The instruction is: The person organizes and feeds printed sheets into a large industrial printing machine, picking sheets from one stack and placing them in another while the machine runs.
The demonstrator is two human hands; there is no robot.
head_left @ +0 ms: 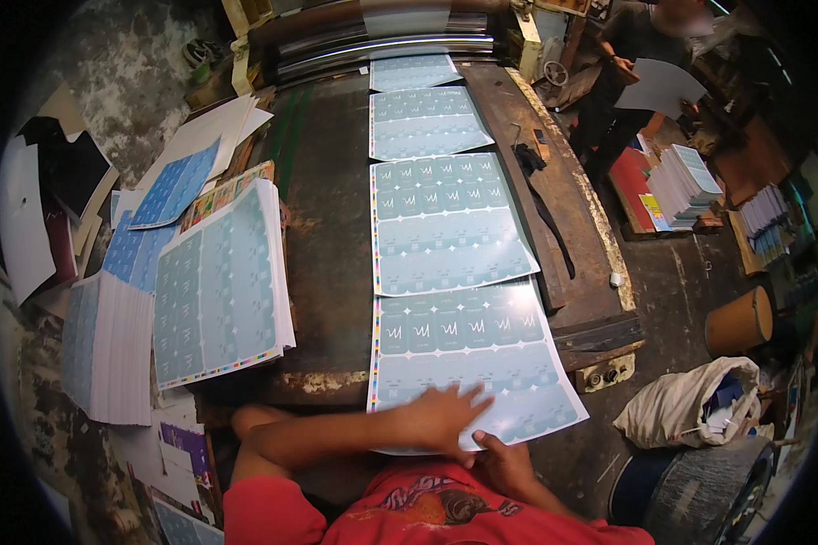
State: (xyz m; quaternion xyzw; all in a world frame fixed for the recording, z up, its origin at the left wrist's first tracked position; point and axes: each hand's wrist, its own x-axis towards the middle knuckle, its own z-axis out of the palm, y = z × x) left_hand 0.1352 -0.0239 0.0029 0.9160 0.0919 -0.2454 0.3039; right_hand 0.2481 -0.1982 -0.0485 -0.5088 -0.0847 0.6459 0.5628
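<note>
Several teal printed sheets lie end to end in a line down the machine table, and the nearest printed sheet (463, 341) reaches over its front edge toward me. My left hand (441, 418) lies across the lower part of that sheet, fingers spread, with my forearm coming in from the left. Pinched at the sheet's near edge is my right hand (507, 461); its thumb rests on top and the other fingers are hidden beneath. Just beyond, a second printed sheet (450, 227) slightly overlaps the nearest one.
Steel rollers (386, 47) span the table's far end. To the left stand a teal sheet stack (218, 291) and a blue sheet stack (109, 350). A person (645, 82) holds a large sheet at the far right. A white sack (691, 400) and a drum (700, 490) are at right.
</note>
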